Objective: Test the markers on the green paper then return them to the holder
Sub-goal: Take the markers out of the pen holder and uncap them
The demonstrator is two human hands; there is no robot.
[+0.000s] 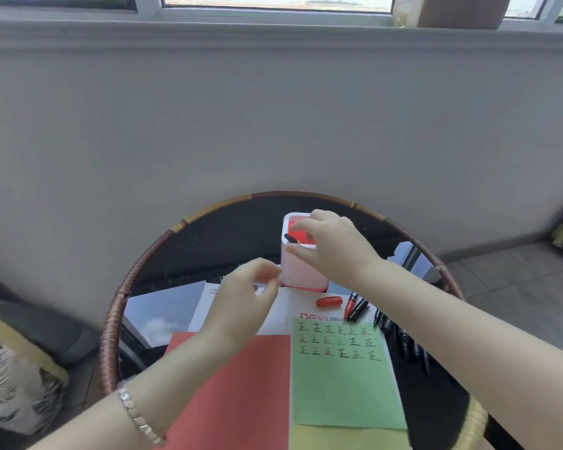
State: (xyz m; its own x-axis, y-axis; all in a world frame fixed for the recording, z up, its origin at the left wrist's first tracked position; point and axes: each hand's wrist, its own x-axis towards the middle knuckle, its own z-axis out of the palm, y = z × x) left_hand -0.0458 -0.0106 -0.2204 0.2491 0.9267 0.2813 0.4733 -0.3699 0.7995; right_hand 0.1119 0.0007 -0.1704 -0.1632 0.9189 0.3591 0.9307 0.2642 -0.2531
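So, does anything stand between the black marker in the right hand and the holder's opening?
Nothing visible does. The right hand holds the black marker right at the open top of the white holder, its dark end already at the mouth. The left hand sits lower, beside the wall, not over the opening.

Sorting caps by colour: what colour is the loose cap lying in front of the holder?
Red; the cap shows best in the head view.
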